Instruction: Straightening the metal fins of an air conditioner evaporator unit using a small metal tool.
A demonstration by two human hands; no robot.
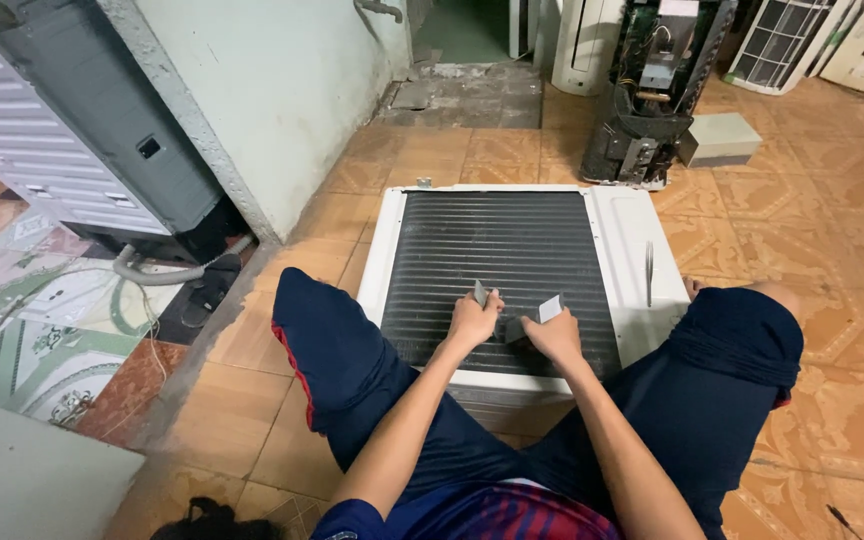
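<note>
The finned coil [497, 265] of the white air-conditioner unit [632, 250] lies flat on the tiled floor [822, 250] between my knees, its fin lines running side to side and its long axis pointing away from me toward the stripped unit [647, 100] by the wall. My left hand [472, 320] is closed around a small grey comb [480, 293]; my right hand [555, 335] grips a grey block [549, 309] — both pressed on the fins. Too much force or a skewed stroke could, I judge, bend the thin fins — or nick my knuckles.

A repair workshop: dismantled air conditioner units [652, 90] stand around the tiled floor [832, 260].
</note>
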